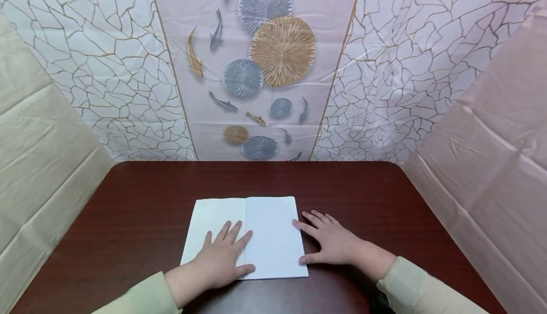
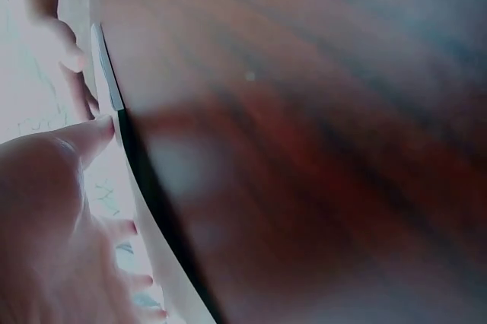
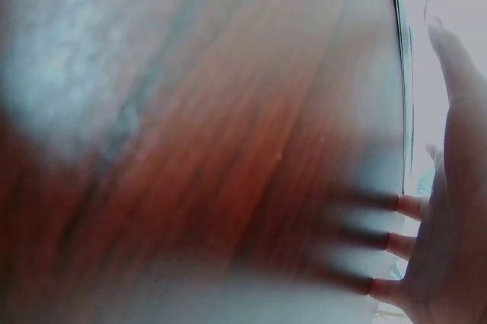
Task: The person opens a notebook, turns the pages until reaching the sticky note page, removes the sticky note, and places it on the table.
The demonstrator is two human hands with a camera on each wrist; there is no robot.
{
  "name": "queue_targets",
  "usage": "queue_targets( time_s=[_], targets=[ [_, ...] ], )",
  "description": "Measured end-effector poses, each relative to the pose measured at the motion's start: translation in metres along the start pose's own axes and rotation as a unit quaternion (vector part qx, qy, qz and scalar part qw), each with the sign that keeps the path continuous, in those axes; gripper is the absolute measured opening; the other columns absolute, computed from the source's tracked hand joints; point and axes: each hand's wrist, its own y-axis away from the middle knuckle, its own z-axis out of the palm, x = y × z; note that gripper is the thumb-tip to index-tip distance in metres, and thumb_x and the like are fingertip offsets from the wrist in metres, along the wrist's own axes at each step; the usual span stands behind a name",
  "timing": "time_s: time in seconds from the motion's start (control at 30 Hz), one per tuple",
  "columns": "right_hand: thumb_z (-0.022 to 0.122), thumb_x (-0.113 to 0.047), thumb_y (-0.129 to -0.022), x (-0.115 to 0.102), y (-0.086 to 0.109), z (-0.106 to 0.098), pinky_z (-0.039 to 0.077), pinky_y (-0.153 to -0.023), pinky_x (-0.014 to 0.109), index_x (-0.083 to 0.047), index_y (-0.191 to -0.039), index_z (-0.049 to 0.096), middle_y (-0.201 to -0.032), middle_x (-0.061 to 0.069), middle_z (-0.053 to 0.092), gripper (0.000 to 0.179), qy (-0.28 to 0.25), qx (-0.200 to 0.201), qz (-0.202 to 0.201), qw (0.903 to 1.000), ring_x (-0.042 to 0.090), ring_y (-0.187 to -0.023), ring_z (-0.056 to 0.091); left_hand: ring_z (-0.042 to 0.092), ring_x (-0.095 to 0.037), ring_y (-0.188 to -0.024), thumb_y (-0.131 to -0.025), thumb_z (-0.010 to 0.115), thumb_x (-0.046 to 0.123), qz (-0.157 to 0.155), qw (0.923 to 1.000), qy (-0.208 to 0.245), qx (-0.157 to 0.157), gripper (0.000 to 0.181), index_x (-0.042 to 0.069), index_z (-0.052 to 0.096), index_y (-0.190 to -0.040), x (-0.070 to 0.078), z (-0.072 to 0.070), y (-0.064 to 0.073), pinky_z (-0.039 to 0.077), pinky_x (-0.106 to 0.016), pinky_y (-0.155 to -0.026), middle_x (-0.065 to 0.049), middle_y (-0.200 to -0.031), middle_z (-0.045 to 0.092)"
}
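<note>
An open notebook (image 1: 275, 242) with a ruled right page and a plain left page lies on the table. My left hand (image 1: 220, 259) rests on it with fingers spread, mostly over the left page, its thumb across the fold onto the ruled page. At the notebook's right edge is my right hand (image 1: 335, 242); its thumb and index fingertip touch the page's border while the other fingers reach onto the wood. In the left wrist view the notebook (image 2: 156, 240) shows edge-on under the left hand (image 2: 46, 217). The right wrist view has the right hand (image 3: 456, 225) beside the notebook's edge.
The dark reddish-brown table (image 1: 128, 223) has rounded far corners. Behind it hangs a patterned cloth (image 1: 265, 114) with fish and round leaf shapes. Plain beige cloth walls (image 1: 491, 162) close in both sides. Something black (image 1: 379, 300) shows beneath the right sleeve.
</note>
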Motion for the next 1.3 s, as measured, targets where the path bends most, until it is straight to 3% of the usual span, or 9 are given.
queue_targets(
  time_s=[0.27,0.8,1.3],
  targets=[
    [0.051,-0.087,-0.075,-0.0044,0.0023,0.0014,0.02,-0.112,0.066,-0.034,-0.157,0.029,-0.161,0.014,0.025,0.1,0.002,0.005,-0.014,0.9999,0.041,-0.147,0.02,0.017,-0.042,-0.148,-0.09,0.053,0.068,-0.004,0.9999,-0.001,-0.013,0.08,0.024,0.037,-0.154,-0.0007,0.0035,-0.0016,0.017,-0.078,-0.104,-0.013,-0.162,0.022],
    [0.052,-0.092,-0.066,-0.0075,-0.0028,0.001,0.019,-0.112,0.066,-0.037,-0.156,0.028,-0.161,0.013,0.024,0.108,0.012,-0.003,0.006,0.9999,0.039,-0.148,0.017,0.017,-0.039,-0.149,-0.09,0.056,0.066,-0.009,0.9996,0.011,-0.023,0.08,0.025,0.036,-0.155,-0.001,-0.0015,-0.0039,0.014,-0.077,-0.105,-0.012,-0.163,0.021],
    [0.052,-0.093,-0.066,-0.0091,-0.0051,-0.0019,0.022,-0.11,0.067,-0.035,-0.155,0.033,-0.16,0.014,0.026,0.107,0.008,-0.008,0.006,0.9999,0.042,-0.146,0.02,0.015,-0.039,-0.149,-0.089,0.056,0.066,-0.013,0.9995,0.006,-0.027,0.081,0.025,0.034,-0.156,-0.0005,-0.0004,-0.005,0.013,-0.077,-0.106,-0.012,-0.164,0.019]
  ],
)
